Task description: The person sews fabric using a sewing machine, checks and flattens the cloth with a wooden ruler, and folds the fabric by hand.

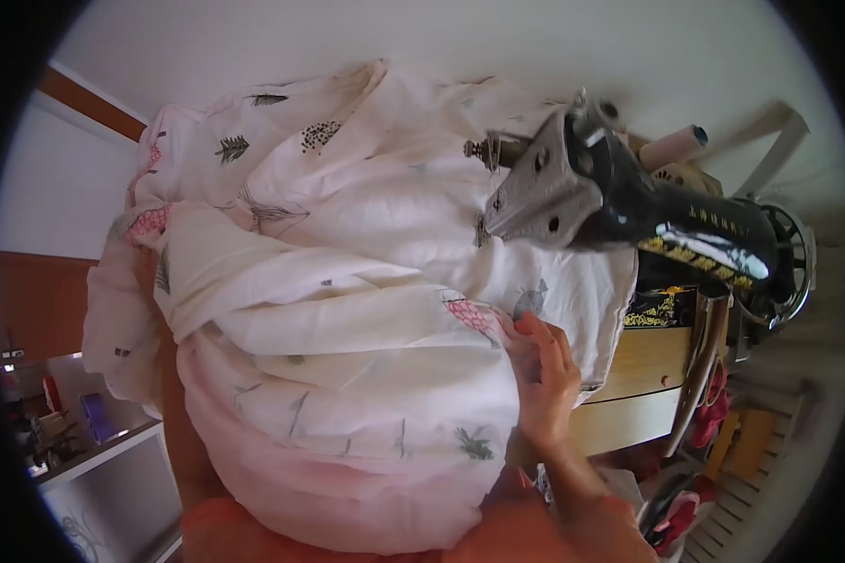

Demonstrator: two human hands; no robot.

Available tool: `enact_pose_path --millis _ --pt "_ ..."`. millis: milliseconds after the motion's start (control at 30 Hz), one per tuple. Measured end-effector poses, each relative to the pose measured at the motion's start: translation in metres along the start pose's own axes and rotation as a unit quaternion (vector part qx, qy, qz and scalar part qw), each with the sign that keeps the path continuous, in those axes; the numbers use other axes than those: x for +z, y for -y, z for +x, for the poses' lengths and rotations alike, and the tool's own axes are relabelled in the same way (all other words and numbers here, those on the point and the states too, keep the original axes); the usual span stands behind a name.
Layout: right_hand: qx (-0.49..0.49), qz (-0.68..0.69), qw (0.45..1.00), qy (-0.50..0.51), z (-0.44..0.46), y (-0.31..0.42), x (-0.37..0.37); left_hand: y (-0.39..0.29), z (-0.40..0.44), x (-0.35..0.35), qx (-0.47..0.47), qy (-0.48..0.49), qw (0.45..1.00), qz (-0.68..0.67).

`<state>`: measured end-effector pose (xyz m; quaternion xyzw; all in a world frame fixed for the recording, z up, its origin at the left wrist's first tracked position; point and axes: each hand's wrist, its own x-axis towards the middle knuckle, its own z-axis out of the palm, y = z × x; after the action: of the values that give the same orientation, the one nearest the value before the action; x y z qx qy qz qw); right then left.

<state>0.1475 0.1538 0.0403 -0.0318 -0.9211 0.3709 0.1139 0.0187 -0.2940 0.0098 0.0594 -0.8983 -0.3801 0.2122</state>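
A large white cotton cloth [347, 328] printed with trees and pink patterns is bunched over my lap and spread across the table. My right hand [546, 375] is at the right edge of the bunched part, its fingers closed on a fold of the cloth beside a pink print. My left forearm shows at the left and runs under the cloth; the hand itself is hidden. A black sewing machine [676, 220] stands at the upper right, with its metal head over the cloth. The cloth covers the area below the needle.
A thread cone [674, 148] stands behind the machine, and its handwheel [803, 263] is at the right. Wooden drawers [629, 418] sit below the table. Red items and a slatted rack [751, 479] are at the lower right. A white wall rises behind.
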Motion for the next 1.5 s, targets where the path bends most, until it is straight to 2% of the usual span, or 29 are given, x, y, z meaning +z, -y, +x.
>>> enact_pose_path --millis 33,133,233,267,400,500,567,633,700,733,767,800,867,900,933,967,1000,1033,1067,1167,1200,1300,1333,1367,1433,1500 --pt "0.028 -0.010 1.000 0.002 0.003 0.005 0.001 0.005 -0.004 -0.001 0.001 -0.011 1.000 0.008" --pt "-0.006 -0.060 0.998 0.021 0.005 0.006 0.001 0.020 -0.009 -0.004 0.004 -0.038 0.999 0.030" --pt "0.043 -0.016 0.998 0.034 0.009 0.007 0.001 0.038 -0.008 0.000 0.011 -0.066 0.997 0.045" --pt "0.074 -0.011 0.997 0.010 0.013 0.014 0.002 0.043 -0.007 0.002 0.013 -0.071 0.996 0.047" --pt "0.086 -0.015 0.996 0.011 0.012 0.012 0.001 0.041 -0.001 0.015 0.000 -0.056 0.998 0.016" --pt "0.080 -0.056 0.995 0.006 0.009 0.008 0.004 0.029 0.000 0.023 -0.042 -0.021 0.998 -0.038" --pt "0.095 -0.068 0.993 0.017 0.007 0.004 0.006 0.020 0.003 0.026 0.005 -0.012 1.000 -0.011" --pt "0.140 -0.093 0.986 0.000 0.009 0.013 0.004 0.009 0.006 0.032 0.041 -0.044 0.996 -0.065" --pt "0.114 -0.093 0.988 -0.043 0.008 0.010 0.003 0.002 0.013 0.028 -0.060 0.015 0.988 -0.139" --pt "0.076 -0.136 0.985 -0.075 0.008 0.020 -0.004 -0.014 0.010 0.012 -0.179 0.042 0.941 -0.283" --pt "0.034 -0.179 0.978 -0.104 0.008 0.031 -0.011 -0.031 0.007 -0.010 -0.294 0.066 0.859 -0.414" --pt "0.047 -0.180 0.972 -0.144 0.008 0.057 -0.022 -0.047 0.007 -0.031 -0.399 0.089 0.745 -0.528" --pt "0.037 -0.131 0.949 -0.286 -0.003 0.079 -0.035 -0.025 -0.024 -0.098 -0.328 0.267 0.707 -0.566" --pt "0.034 -0.104 0.929 -0.353 -0.011 0.084 -0.038 -0.016 -0.044 -0.137 -0.324 0.316 0.686 -0.570" --pt "0.095 -0.017 0.922 -0.374 -0.027 0.065 -0.037 -0.007 -0.064 -0.169 -0.407 0.305 0.733 -0.452" --pt "0.116 0.112 0.897 -0.412 -0.041 0.046 -0.032 0.059 -0.072 -0.191 -0.448 0.387 0.633 -0.499" --pt "0.135 0.237 0.853 -0.444 -0.058 0.027 -0.026 0.062 -0.087 -0.215 -0.258 0.529 0.733 -0.340" --pt "0.149 0.358 0.793 -0.470 -0.076 0.019 -0.024 0.060 -0.097 -0.230 -0.150 0.590 0.752 -0.251" --pt "0.185 0.383 0.776 -0.465 -0.091 0.032 -0.026 0.057 -0.107 -0.245 -0.031 0.629 0.760 -0.164" --pt "0.191 0.444 0.702 -0.522 -0.127 0.055 -0.010 0.050 -0.127 -0.269 0.003 0.632 0.752 -0.185" --pt "0.261 0.458 0.668 -0.525 -0.136 0.060 -0.005 0.043 -0.125 -0.273 0.016 0.627 0.755 -0.192" --pt "0.343 0.578 0.634 -0.381 -0.173 0.083 0.010 0.061 -0.132 -0.287 0.116 0.607 0.773 -0.145" --pt "0.375 0.569 0.673 -0.288 -0.190 0.075 0.025 0.070 -0.136 -0.292 0.109 0.604 0.774 -0.155" --pt "0.379 0.573 0.689 -0.231 -0.205 0.071 0.036 0.078 -0.140 -0.296 0.103 0.602 0.775 -0.166" --pt "0.386 0.577 0.712 -0.107 -0.233 0.073 0.056 0.084 -0.153 -0.310 -0.017 0.597 0.760 -0.256" --pt "0.417 0.550 0.712 -0.128 -0.259 0.082 0.080 0.082 -0.164 -0.331 0.034 0.591 0.775 -0.220"
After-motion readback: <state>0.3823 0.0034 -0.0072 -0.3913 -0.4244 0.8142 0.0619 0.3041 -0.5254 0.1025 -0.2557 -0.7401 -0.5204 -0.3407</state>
